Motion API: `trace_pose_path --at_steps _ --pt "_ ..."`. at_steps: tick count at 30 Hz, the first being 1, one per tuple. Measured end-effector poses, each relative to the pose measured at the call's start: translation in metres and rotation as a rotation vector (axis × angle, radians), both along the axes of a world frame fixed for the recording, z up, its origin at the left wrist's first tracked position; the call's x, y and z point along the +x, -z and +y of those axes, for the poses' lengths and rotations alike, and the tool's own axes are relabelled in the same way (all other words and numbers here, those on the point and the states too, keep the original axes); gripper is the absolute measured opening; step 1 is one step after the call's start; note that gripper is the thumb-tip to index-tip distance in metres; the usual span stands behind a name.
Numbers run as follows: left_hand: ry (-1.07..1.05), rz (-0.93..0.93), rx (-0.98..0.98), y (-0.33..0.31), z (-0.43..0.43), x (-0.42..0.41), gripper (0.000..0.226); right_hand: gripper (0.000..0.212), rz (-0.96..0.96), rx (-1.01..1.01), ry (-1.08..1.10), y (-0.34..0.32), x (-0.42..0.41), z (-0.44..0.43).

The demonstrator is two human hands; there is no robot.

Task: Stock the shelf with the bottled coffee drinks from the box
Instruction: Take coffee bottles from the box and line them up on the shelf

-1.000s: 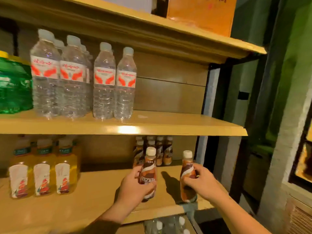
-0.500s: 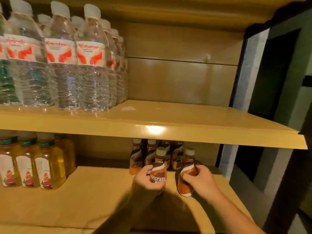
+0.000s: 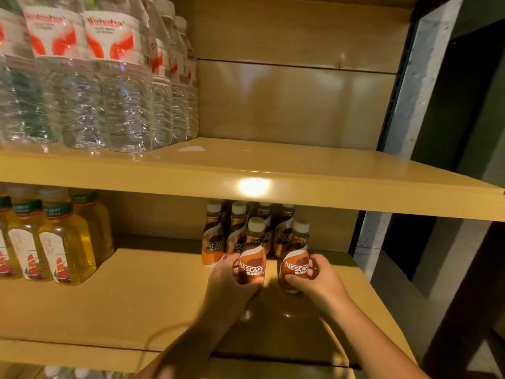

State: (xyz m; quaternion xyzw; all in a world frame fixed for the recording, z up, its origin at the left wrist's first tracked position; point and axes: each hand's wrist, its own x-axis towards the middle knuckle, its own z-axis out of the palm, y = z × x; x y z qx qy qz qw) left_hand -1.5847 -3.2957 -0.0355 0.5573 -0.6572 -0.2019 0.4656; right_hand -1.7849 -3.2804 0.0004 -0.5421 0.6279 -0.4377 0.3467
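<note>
I hold two brown Nescafe coffee bottles upright over the lower wooden shelf [image 3: 153,302]. My left hand [image 3: 226,280] grips the left bottle [image 3: 252,258] around its lower half. My right hand [image 3: 318,280] grips the right bottle [image 3: 296,258] the same way. Both bottles sit just in front of a cluster of several identical coffee bottles [image 3: 235,233] standing at the back of the shelf. The box is out of view.
Yellow drink bottles [image 3: 62,242] stand at the left of the lower shelf. Clear water bottles [image 3: 109,77] fill the left of the upper shelf [image 3: 300,184], whose front edge overhangs the coffee bottles. A grey shelf post [image 3: 404,105] rises at right.
Both hands have carried their bottles deeper into the lower shelf, up to the cluster at the back. The camera has moved closer and lower.
</note>
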Motion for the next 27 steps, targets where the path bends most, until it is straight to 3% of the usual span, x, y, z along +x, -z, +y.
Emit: trace_pose_path --at_steps 9,10,13,18,23,27 --pt "-0.148 -0.028 0.023 -0.009 -0.017 -0.019 0.055 0.061 -0.049 0.026 0.056 0.006 0.004 -0.023" --pt "-0.167 -0.042 -0.010 -0.007 -0.019 -0.023 0.055 0.057 -0.054 0.033 0.054 0.007 0.004 -0.027" --pt "-0.201 -0.066 -0.073 0.000 -0.026 -0.030 0.053 0.018 -0.033 0.053 0.038 0.004 0.004 -0.034" --pt "-0.259 -0.093 -0.107 0.004 -0.033 -0.042 0.052 0.029 -0.031 0.156 0.084 0.002 0.005 -0.047" --pt "-0.231 0.042 0.285 -0.022 -0.041 -0.049 0.048 0.032 -0.015 0.223 0.116 0.004 0.006 -0.055" --pt "-0.198 -0.141 0.419 -0.029 -0.052 -0.049 0.035 0.032 -0.026 0.262 0.130 0.004 0.008 -0.059"
